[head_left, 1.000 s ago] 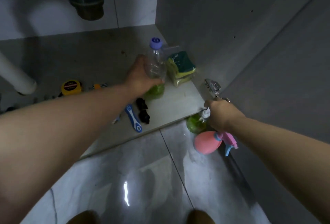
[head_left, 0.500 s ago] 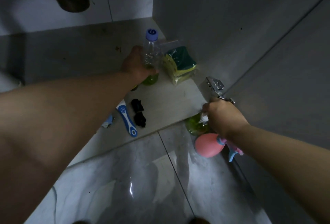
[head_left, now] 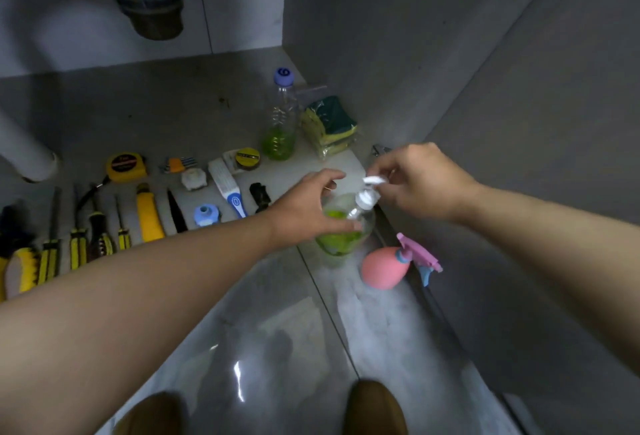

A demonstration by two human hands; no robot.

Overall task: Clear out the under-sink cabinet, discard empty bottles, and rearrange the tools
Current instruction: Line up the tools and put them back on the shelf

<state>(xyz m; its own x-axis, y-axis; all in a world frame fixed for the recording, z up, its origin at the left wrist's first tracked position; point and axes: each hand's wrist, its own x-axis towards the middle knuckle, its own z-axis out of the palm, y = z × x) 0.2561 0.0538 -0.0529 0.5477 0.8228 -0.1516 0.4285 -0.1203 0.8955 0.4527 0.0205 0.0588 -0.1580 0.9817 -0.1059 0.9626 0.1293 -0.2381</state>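
Leaving the tall bottle (head_left: pixel 280 115), which now stands alone on the cabinet floor (head_left: pixel 138 108), the left hand (head_left: pixel 304 206) has come forward to the pump bottle (head_left: pixel 341 242). Its thumb and fingers curl round that bottle's shoulder. The right hand (head_left: pixel 420 185), on the bottle's top before as well, now pinches the white pump head (head_left: pixel 374 181) between thumb and fingertips.

The pump bottle is clear and rounded, about a third full of bright green liquid, with a white collar under the pump. It sits at the cabinet's front right corner, over the seam with the glossy floor (head_left: pixel 277 348); whether it rests there or is lifted I cannot tell.

The tall bottle is clear and ribbed, with a purple cap and a little green liquid at the bottom. It stands just beside a pack of sponges (head_left: pixel 329 126). A pink spray bottle (head_left: pixel 382 266) lies on the floor near the pump bottle. Yellow-handled tools (head_left: pixel 78 244) lie in a row to the left, a tape measure (head_left: pixel 123 166) behind them.
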